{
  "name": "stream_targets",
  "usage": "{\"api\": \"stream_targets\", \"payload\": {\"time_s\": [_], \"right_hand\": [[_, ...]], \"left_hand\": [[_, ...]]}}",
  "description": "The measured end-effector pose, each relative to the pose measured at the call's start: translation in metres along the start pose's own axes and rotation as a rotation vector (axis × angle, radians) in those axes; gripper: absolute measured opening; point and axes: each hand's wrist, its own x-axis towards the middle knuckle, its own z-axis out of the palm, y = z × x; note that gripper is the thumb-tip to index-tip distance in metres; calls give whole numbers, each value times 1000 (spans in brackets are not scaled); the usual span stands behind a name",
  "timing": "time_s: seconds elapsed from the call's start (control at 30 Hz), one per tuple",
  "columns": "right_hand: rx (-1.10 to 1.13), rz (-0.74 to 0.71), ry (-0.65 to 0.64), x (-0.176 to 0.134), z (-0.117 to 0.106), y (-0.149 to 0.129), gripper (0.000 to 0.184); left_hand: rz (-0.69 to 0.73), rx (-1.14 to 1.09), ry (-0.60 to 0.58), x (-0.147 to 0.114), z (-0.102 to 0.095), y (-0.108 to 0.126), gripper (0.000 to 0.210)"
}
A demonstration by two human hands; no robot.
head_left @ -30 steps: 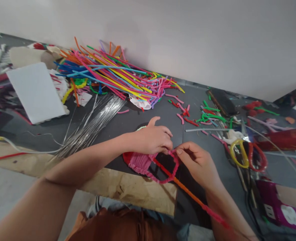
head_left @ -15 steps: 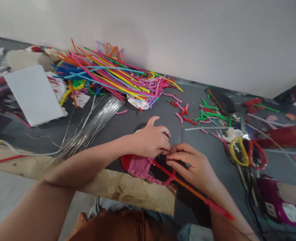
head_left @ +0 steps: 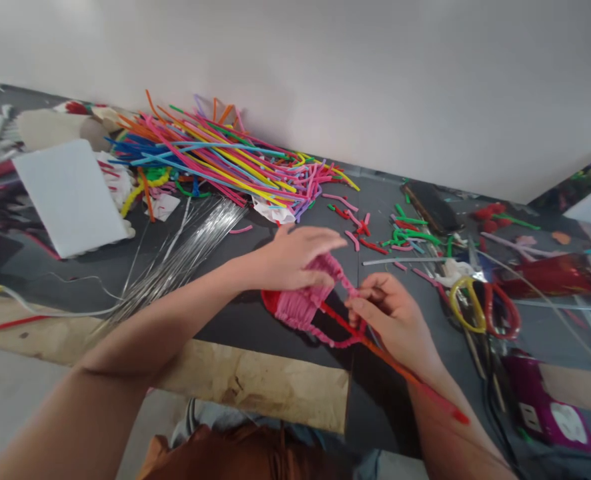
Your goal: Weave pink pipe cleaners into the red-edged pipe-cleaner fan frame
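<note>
A pink woven pipe-cleaner piece (head_left: 295,308) with a red rounded end (head_left: 270,300) lies over the dark tabletop in front of me. A red-orange pipe-cleaner stem (head_left: 390,363) runs from it toward my right forearm. My left hand (head_left: 295,257) is over the piece's upper side, its fingers stretched out and the thumb apart, resting against the pink weave. With thumb and fingertips, my right hand (head_left: 390,317) pinches a pink pipe cleaner (head_left: 346,283) that forms the upper side of the piece. My left hand partly hides the weave.
A heap of colourful pipe cleaners (head_left: 225,157) lies at the back, beside a bundle of thin wires (head_left: 190,247). Cut pieces (head_left: 410,230), a dark phone (head_left: 433,203) and scissors (head_left: 490,310) are to the right. A white board (head_left: 73,200) stands left. A wooden strip (head_left: 275,387) edges the table.
My left hand's fingers have uncurled from the right fingertips and stretched out over the weave. More of the pink upper side shows. My right hand still pinches the pink pipe cleaner.
</note>
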Motion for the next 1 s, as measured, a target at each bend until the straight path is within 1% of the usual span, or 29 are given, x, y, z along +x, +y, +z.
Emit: {"api": "stream_targets", "payload": {"time_s": [0.07, 0.13, 0.2, 0.23, 0.27, 0.3, 0.33, 0.4, 0.47, 0.53, 0.6, 0.67, 0.73, 0.77, 0.83, 0.9, 0.97, 1.0], "right_hand": [[157, -52, 86, 5, -3, 2, 29], [276, -94, 170, 11, -5, 5, 33], [348, -114, 210, 15, -4, 8, 35], [372, -118, 208, 17, -2, 10, 35], [390, -116, 192, 18, 0, 12, 35], [406, -111, 169, 18, 2, 13, 35], [421, -104, 142, 18, 5, 14, 35], [433, -87, 97, 16, 8, 15, 34], [372, -64, 82, 13, 7, 15, 31], [183, -30, 69, 9, -1, 15, 28], [-109, 9, 14, 3, -13, 15, 33], [-304, 44, -14, -3, -26, 18, 38], [-393, 71, 35, -8, -36, 22, 42], [-411, 78, 61, -10, -40, 24, 44], [-429, 72, 95, -9, -43, 27, 44], [-459, 68, 98, -2, -43, 27, 41], [-560, 87, 89, 7, -38, 22, 36], [-647, 101, 86, 12, -35, 18, 33]], "left_hand": [[-121, -42, 180, 0, -7, -11, 61], [-238, -167, 267, 0, -7, -21, 66], [-371, -354, 257, 1, 1, -31, 69], [-434, -435, 222, 2, 6, -35, 68], [-458, -483, 188, 4, 11, -38, 66], [-447, -474, 175, 5, 15, -39, 63], [-414, -417, 183, 6, 17, -39, 61], [-371, -178, 250, 5, 16, -31, 57], [-388, 95, 330, 0, 10, -15, 51], [-391, 258, 275, -9, 7, 4, 45], [-293, 324, 121, -22, 11, 23, 33], [-184, 307, -27, -39, 23, 37, 25], [-121, 246, -151, -57, 37, 45, 20], [-114, 217, -197, -65, 43, 48, 20], [-104, 147, -235, -79, 52, 54, 19], [-129, 116, -223, -90, 55, 61, 20], [-156, 78, -209, -97, 54, 68, 21], [-167, 52, -204, -99, 53, 72, 22]]}}
